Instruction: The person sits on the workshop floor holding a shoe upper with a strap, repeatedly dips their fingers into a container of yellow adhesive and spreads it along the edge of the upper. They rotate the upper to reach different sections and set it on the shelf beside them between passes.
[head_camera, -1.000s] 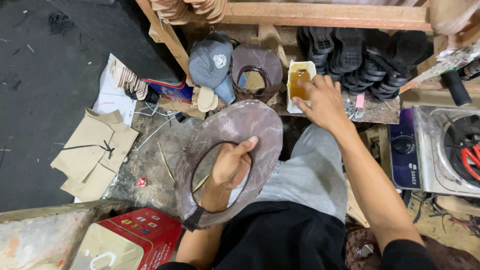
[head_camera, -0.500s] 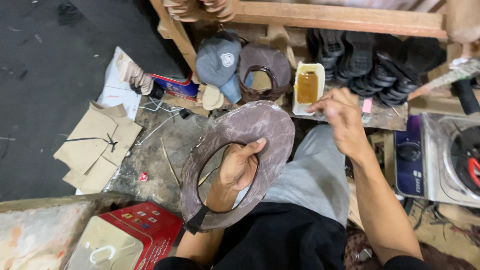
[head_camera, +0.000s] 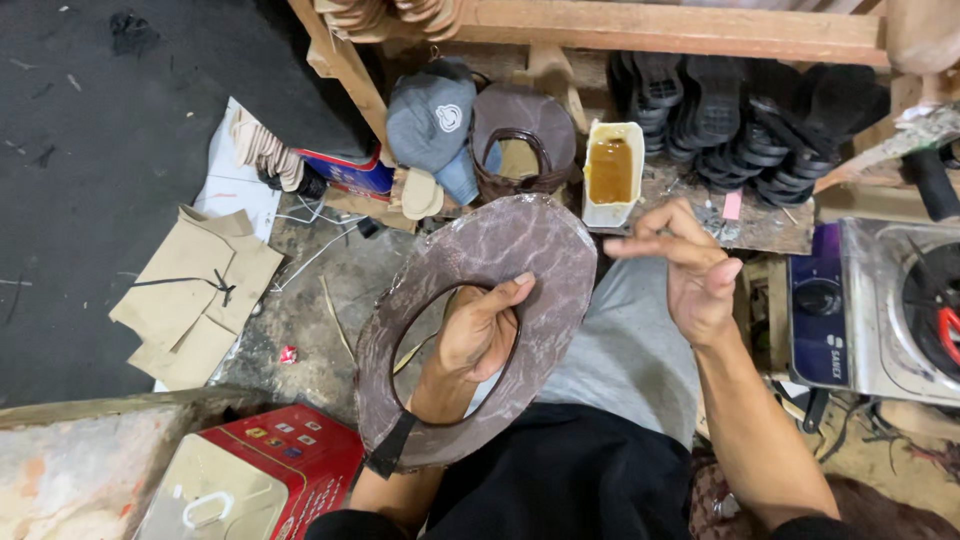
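Note:
My left hand (head_camera: 478, 330) reaches through the oval hole of a brown, marbled hat brim (head_camera: 545, 262) and grips its inner edge, holding it tilted above my lap. My right hand (head_camera: 690, 270) hovers to the right of the brim with fingers loosely spread and nothing visible in it. Just beyond that hand stands a white rectangular tub of amber glue (head_camera: 612, 170) on a wooden ledge.
A grey cap (head_camera: 432, 122) and a brown hat crown (head_camera: 522, 140) lie beside the tub. Black shoe soles (head_camera: 740, 110) are stacked at the back right. Cardboard pieces (head_camera: 195, 295) lie left, a red box (head_camera: 270, 475) at lower left, a gas stove (head_camera: 885, 310) at right.
My right hand has drawn back from the glue tub toward me and now hangs beside the brim. The brim stays in my left hand, turned slightly.

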